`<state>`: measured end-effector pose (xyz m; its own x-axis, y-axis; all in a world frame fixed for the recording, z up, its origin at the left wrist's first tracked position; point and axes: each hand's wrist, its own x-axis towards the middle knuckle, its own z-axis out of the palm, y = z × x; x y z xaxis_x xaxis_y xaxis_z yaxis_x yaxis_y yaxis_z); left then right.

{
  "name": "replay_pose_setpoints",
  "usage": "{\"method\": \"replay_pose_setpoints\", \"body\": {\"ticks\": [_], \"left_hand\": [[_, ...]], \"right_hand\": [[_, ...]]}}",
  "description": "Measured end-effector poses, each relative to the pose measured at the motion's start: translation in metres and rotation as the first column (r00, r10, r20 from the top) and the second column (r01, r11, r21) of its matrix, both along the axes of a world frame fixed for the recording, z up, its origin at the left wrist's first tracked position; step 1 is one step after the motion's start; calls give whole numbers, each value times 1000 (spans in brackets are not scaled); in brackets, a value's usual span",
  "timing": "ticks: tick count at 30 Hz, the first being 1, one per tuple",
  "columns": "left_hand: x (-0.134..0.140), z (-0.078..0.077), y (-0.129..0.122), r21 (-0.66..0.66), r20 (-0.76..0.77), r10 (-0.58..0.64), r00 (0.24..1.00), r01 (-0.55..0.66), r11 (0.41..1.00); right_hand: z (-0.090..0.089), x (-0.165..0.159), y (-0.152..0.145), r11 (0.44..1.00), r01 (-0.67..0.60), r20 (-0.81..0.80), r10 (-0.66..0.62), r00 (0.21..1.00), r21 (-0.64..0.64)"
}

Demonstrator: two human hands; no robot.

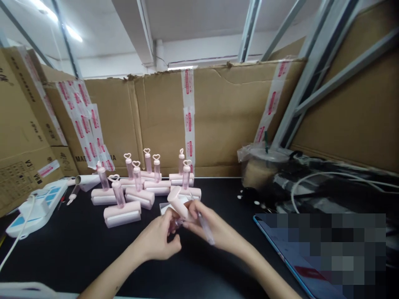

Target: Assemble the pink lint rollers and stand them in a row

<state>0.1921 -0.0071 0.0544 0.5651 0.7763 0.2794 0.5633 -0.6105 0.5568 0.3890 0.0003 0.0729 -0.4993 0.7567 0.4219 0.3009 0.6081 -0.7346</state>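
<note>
Above a black tabletop (77, 259) before brown cardboard walls (162, 112), grasping in the right hand (218, 226) a pale pink plastic cylinder (180, 203), with long axis slanting away and leftward from the fingers, plus a slim translucent lavender stick (206, 229) slung across them. Curling the left hand (157, 238) around a small translucent pink piece (173, 226), mostly hidden, at the cylinder's near end. Beyond both hands, mostly leftward, standing among pale pink rollers (122, 210), upright heart-topped handles (118, 195).

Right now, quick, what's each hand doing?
Left hand: curled at a clear pinkish piece; can't tell if gripping.
Right hand: closed, holding a pale pink cylinder and thin clear stick.
</note>
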Motion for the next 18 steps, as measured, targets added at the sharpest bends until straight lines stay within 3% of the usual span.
{"method": "replay_pose_setpoints", "body": {"ticks": [4, 10, 12, 15, 18], "left_hand": [[2, -6, -10, 181, -277, -88, 957, 142, 973], [13, -28, -13, 450, -439, -80, 895, 296, 842], [16, -35, -11, 504, -433, -52, 900, 290, 814], [16, -41, -10, 592, -355, 66, 933, 170, 788], [15, -46, -10, 674, -290, 200, 936, 51, 737]], "right_hand": [[10, 21, 9, 984, 144, 72, -152, 986, 108], [-1, 8, 8, 971, -146, 492, 34, 870, 191], [-8, -1, 7, 959, -170, 543, 19, 839, 228], [-10, -2, 7, 950, -193, 530, 36, 847, 245], [0, 12, 19, 953, -88, 305, -5, 952, 290]]}}
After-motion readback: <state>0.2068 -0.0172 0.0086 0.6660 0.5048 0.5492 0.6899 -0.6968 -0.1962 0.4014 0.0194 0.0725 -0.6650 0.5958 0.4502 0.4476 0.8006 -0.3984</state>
